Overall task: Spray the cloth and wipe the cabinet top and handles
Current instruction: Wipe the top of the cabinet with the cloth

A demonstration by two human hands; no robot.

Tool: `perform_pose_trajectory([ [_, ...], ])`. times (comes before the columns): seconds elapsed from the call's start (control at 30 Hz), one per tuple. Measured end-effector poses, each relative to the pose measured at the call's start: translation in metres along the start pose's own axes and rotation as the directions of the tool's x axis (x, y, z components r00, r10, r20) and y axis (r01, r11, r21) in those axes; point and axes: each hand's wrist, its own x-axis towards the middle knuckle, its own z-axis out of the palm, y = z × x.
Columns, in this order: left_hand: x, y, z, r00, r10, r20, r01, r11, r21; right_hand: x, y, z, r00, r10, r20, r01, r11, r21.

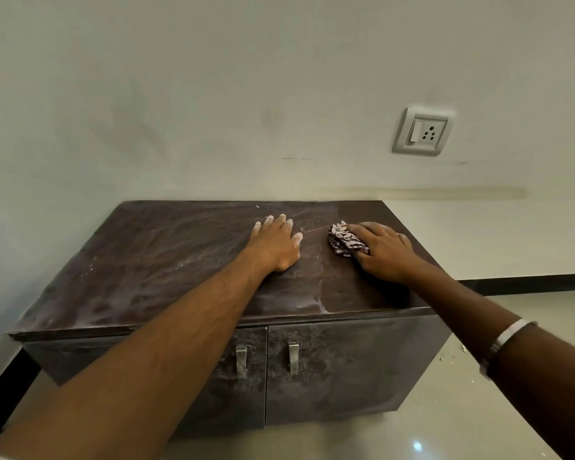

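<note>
A low dark brown cabinet stands against the wall; its dusty top [153, 260] shows pale smears, darker on the right part. My right hand [384, 252] grips a bunched patterned cloth [344, 239] and holds it down on the top near the back right. My left hand [276, 242] rests flat on the top just left of the cloth, fingers spread, holding nothing. Two metal handles, one on the left door [241, 360] and one on the right door [293, 356], hang on the front. No spray bottle is in view.
A wall socket with a switch [422, 131] sits on the pale wall above and to the right. Glossy tiled floor [445, 419] lies in front and to the right, with a few white crumbs near my right forearm. A dark skirting runs along the wall.
</note>
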Motion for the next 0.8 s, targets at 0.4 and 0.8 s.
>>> perform_pose_trajectory([
  [0.4,0.013,-0.003,-0.001,1.000,-0.014,-0.010,0.014,1.000,-0.004,-0.001,0.010,0.003,0.994,-0.107,-0.030,0.107,0.994,0.014],
  [0.8,0.022,0.000,-0.001,1.000,-0.020,0.004,0.020,1.000,0.007,0.014,-0.007,0.010,0.987,-0.155,-0.051,0.156,0.987,0.027],
])
